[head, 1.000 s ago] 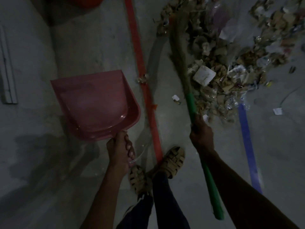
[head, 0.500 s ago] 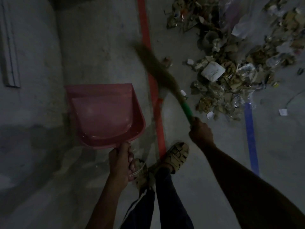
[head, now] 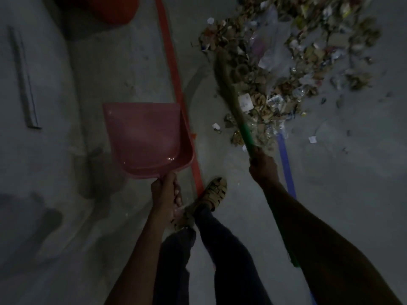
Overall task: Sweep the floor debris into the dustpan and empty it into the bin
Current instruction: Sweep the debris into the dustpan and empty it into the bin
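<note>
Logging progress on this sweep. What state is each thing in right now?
Dustpan: empty, held by its handle in the left hand.
Broom: bristles at the pile's edge, gripped by the right hand.
Debris pile: on the floor, not in the dustpan.
Red bin: mostly out of frame, contents unseen.

pink dustpan (head: 145, 137) empty; green-handled broom (head: 233, 102) bristles in debris pile (head: 293, 62)

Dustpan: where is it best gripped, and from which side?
Grip the dustpan by its short handle at the near, narrow end, coming from behind, as the left hand does now. The wide open mouth faces away, so a rear grip probably keeps it clear for debris swept in by the broom in the right hand.
</note>
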